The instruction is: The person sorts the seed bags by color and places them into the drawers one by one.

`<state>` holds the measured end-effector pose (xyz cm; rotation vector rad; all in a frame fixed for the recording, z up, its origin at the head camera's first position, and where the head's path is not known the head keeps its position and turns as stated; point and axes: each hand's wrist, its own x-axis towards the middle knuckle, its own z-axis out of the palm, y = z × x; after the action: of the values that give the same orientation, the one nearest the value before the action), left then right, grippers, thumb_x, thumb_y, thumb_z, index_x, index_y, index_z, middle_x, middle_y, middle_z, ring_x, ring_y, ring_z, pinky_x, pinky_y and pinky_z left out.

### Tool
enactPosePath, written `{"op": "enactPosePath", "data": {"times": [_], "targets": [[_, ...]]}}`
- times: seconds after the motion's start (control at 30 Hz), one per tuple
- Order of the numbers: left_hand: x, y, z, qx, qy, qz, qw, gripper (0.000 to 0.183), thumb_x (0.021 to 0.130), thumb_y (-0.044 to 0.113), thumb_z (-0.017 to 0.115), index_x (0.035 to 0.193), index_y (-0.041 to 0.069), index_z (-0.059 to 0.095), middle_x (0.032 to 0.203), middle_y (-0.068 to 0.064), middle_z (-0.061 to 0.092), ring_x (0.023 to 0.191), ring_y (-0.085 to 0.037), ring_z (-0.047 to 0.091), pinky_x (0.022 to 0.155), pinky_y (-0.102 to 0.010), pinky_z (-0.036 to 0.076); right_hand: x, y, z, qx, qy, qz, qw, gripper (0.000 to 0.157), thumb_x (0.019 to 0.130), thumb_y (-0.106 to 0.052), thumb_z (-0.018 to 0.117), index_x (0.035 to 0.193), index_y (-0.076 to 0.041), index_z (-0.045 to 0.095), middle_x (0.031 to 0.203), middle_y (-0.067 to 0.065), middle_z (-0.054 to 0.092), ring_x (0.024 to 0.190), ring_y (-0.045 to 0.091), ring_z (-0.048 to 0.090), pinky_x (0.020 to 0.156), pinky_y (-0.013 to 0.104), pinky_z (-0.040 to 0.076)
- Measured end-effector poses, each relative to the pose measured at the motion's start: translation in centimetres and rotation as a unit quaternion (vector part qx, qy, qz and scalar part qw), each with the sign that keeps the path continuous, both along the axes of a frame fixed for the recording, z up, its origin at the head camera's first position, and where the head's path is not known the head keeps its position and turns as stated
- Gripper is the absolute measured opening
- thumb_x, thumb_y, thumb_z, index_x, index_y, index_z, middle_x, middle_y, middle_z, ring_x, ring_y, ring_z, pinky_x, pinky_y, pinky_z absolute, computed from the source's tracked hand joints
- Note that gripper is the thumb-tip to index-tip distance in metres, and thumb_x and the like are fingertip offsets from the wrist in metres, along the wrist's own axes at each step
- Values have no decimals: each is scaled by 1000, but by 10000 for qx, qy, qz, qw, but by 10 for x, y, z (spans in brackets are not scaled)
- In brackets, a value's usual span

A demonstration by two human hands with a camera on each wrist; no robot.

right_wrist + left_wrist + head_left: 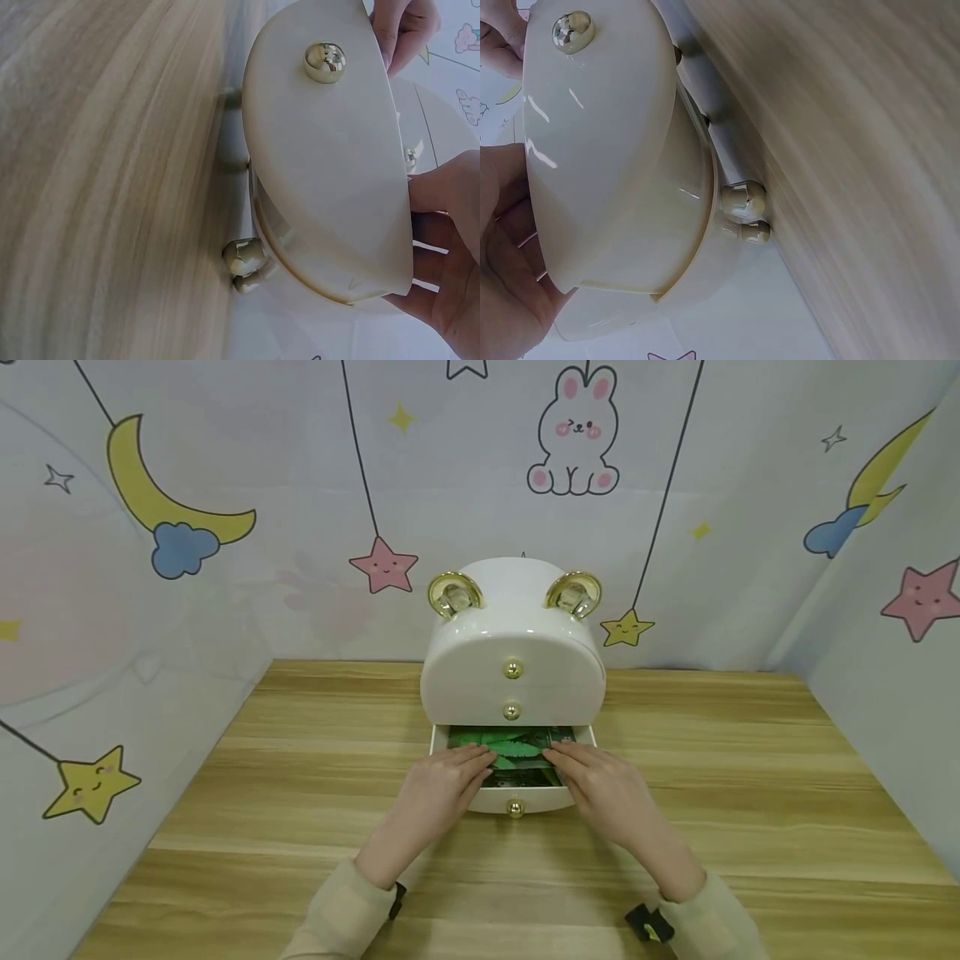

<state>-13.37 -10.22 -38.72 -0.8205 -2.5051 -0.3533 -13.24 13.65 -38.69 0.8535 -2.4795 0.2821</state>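
Observation:
A white rounded box with drawers (472, 668) stands on the table, its bottom drawer (542, 799) pulled out toward me. Inside lie green leaf-shaped pieces (516, 749) on something dark with green, whose kind I cannot tell. My left hand (442, 781) reaches over the drawer's left side, fingers stretched onto the green pieces. From the other side my right hand (603, 785) does the same, its fingertips near the right end of the leaf piece. In the wrist views the drawer front (604, 142) hides the contents and the fingertips.
Two gold-rimmed ears (579, 593) stick up from the box top, and gold round knobs (513, 669) sit on the drawer fronts. Wood-grain table (315, 760) surrounds the box. Behind it hangs a printed cloth wall (465, 502); another cloth (907, 710) borders the right side.

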Motion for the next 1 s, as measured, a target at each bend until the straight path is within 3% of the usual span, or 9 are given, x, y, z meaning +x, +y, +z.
{"op": "enactPosePath", "data": {"times": [0.43,0.7,1.0], "targets": [[-2,-1,-3,111,3,-160,9998,22,85,25,63,102,13,70,105,-3,70,99,-17,66,85,-34,54,2,1,3,153,-145,-60,9998,28,85,-16,62,112,-14,65,114,2,66,106,20,62,88,36,52],[-1,-2,-1,123,-76,-173,9997,24,86,26,62,103,12,70,106,-3,70,99,-17,66,85,-34,54,3,1,4,-27,-208,-40,9998,25,87,-18,59,111,-15,66,112,1,67,104,19,63,88,36,52],[4,-4,3,552,305,80,9980,28,85,23,63,111,13,66,109,-2,69,102,-15,65,83,-33,55,5,1,6,-276,56,170,9995,23,84,-15,62,107,-14,67,108,2,68,99,17,64,87,35,53]]}}
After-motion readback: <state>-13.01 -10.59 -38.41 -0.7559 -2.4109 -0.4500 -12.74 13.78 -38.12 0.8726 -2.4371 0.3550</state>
